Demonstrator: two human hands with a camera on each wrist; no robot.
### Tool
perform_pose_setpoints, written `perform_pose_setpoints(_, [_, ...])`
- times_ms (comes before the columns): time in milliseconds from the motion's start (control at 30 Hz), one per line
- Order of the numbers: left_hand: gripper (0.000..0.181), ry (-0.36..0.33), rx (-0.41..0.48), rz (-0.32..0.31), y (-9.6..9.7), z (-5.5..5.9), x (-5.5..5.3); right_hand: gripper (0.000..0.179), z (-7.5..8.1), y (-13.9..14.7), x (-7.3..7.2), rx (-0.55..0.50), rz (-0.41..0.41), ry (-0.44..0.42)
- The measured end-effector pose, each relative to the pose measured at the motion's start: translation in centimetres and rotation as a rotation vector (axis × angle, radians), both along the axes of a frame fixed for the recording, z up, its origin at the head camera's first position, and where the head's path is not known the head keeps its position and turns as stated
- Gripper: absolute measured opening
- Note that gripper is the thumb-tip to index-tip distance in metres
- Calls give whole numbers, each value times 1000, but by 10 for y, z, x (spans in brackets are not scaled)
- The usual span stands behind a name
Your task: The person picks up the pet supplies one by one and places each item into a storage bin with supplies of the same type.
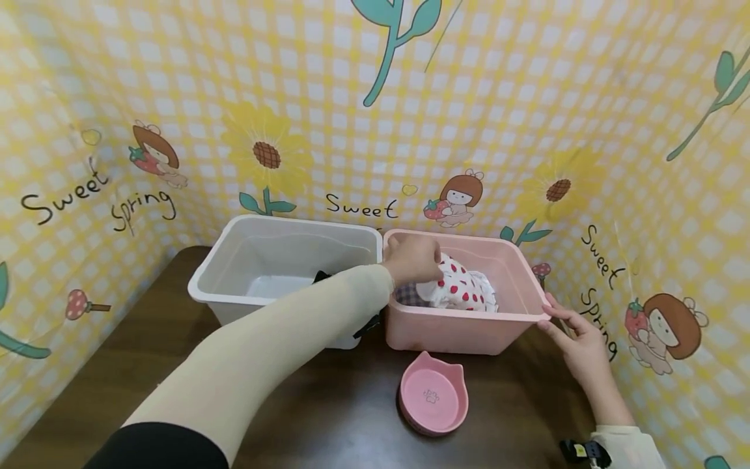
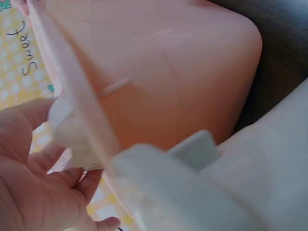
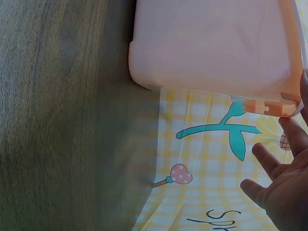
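My left hand [image 1: 413, 259] reaches over the near left part of the pink bin [image 1: 457, 332]. Its fingers pinch a white ruffled cloth [image 1: 463, 286] printed with red shapes, which lies inside that bin. Up close, the left wrist view shows the left hand [image 2: 43, 178] with pale fabric [image 2: 72, 132] between thumb and fingers, beside the bin's rim. A dark checked cloth [image 1: 410, 296] lies under the white one, partly hidden. At the bin's right end, my right hand [image 1: 580, 345] holds the rim corner by thumb and fingertips, other fingers spread.
Left of the pink bin stands a grey bin [image 1: 234, 286] with something black [image 1: 321, 276] in it, mostly hidden by my left arm. A pink cat-eared bowl [image 1: 433, 397] sits in front on the dark wooden table [image 1: 328, 417]. Patterned yellow-checked sheeting [image 1: 498, 117] surrounds the table.
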State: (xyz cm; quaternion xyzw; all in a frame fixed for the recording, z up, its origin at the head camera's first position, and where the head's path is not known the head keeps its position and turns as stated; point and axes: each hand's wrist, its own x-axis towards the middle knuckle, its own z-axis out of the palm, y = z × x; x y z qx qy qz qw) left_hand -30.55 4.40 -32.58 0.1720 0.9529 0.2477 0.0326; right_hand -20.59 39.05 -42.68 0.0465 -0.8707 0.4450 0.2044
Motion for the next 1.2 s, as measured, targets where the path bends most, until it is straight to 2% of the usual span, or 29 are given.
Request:
perform_pose_setpoints(67, [26, -20, -46, -14, -1, -1, 1, 38, -1, -1, 1, 1, 5, 4])
perform_pose_setpoints(200, [41, -65, -75, -28, -6, 1, 3, 38, -4, -1, 2, 12, -3, 9])
perform_pose_setpoints(300, [44, -53, -71, -50, -12, 6, 8, 37, -5, -1, 2, 12, -9, 6])
perform_pose_setpoints(400, [40, -17, -22, -84, -21, 14, 17, 38, -5, -2, 1, -5, 0, -4])
perform_pose_setpoints(600, [31, -25, 156, -187, -34, 19, 31, 38, -7, -1, 3, 2, 0, -19])
perform_pose_setpoints(800, [36, 76, 277, -254, -44, 22, 48, 38, -4, 1, 3, 21, -29, -7])
perform_pose_setpoints(900, [37, 79, 330, -256, -53, 22, 59, 38, -4, -1, 1, 10, -22, -12])
perform_pose_setpoints(1067, [40, 31, 414, -220, -68, 16, 84, 38, -6, -2, -1, -15, 6, -7])
perform_pose_setpoints(1200, [45, -12, 434, -190, -78, 8, 101, 37, -4, -1, 0, -6, -11, -3])
